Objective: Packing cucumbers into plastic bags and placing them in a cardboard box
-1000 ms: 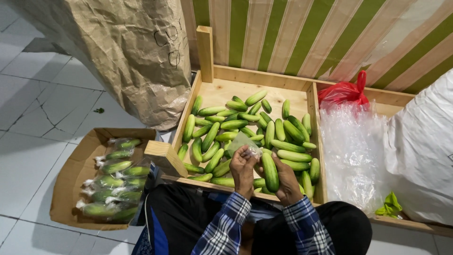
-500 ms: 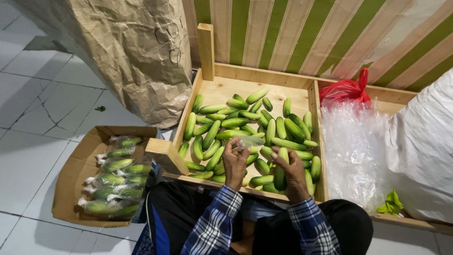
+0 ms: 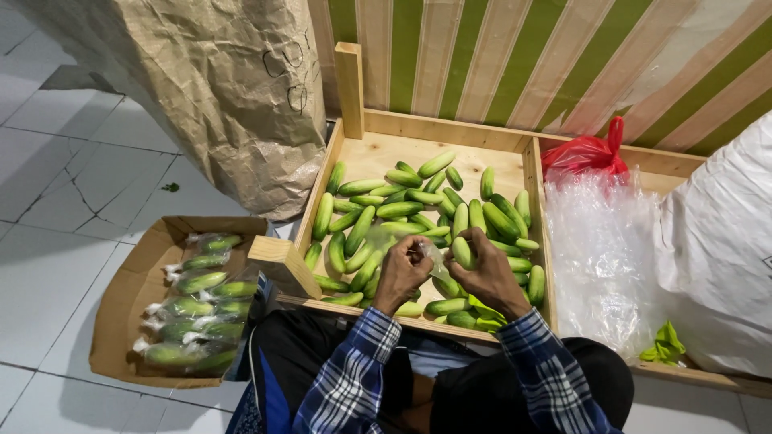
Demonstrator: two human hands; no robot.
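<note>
Left hand: the left hand (image 3: pixel 400 273) is curled closed, its fingertips pinching the edge of a thin clear plastic bag (image 3: pixel 430 257) just above the near rail of the crate.
Right hand: the right hand (image 3: pixel 490 277) sits just beside the left one, fingers closed on the other side of the same clear bag; a small green cucumber (image 3: pixel 461 252) stands upright at its fingertips, though whether it is inside the bag cannot be told.
Under the hands: a shallow pale wooden crate (image 3: pixel 438 133) holds a loose heap of short green cucumbers (image 3: pixel 402 209) that spreads out beyond the fingers and crowds close around both hands.
Near the right wrist: a bunch of bright green strips (image 3: pixel 486 313) lies on the cucumbers, touching the checked blue sleeve (image 3: pixel 547 378).
Left of the left hand: an open brown cardboard box (image 3: pixel 129 297) rests on the white tiled floor (image 3: pixel 72 185), filled with cucumbers already packed in clear bags (image 3: pixel 197 313); the crate's corner post stands between it and the hand.
Beyond the box: a crumpled brown paper sack (image 3: pixel 217 80) leans against the crate's far left corner.
Right of the right hand: a stack of clear plastic sheeting (image 3: pixel 603 257) fills the neighbouring compartment, with a knotted red plastic bag (image 3: pixel 587 153) behind it and a large white sack (image 3: pixel 720 249) further right.
</note>
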